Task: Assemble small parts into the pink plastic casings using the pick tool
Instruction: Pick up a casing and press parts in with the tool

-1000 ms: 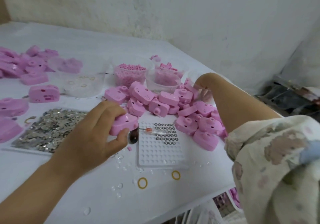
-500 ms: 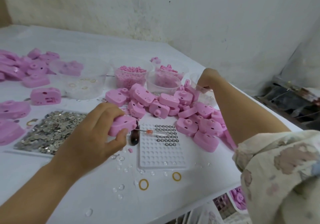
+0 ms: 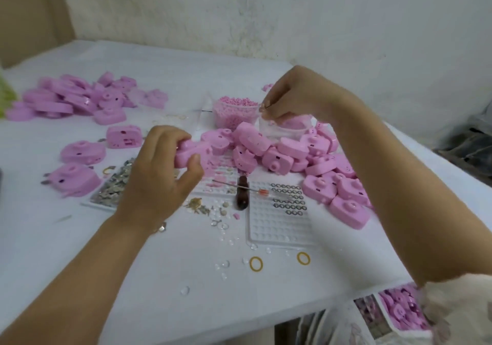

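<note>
My right hand (image 3: pixel 292 99) has risen from the clear tub (image 3: pixel 290 132), pinching a thin small part. My left hand (image 3: pixel 157 184) grips the pink casing (image 3: pixel 197 152), lifted nearer. Fitting comes next, I judge; the pick tool (image 3: pixel 241 196) lies idle.

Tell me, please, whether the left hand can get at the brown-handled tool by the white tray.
Probably yes: the brown-handled tool lies close beside the left hand with only a thin driver across it, though that hand holds a pink casing.

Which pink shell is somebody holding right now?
The pink casing gripped by the left hand, near the middle. Every other casing lies on the table, loose or heaped.
</note>
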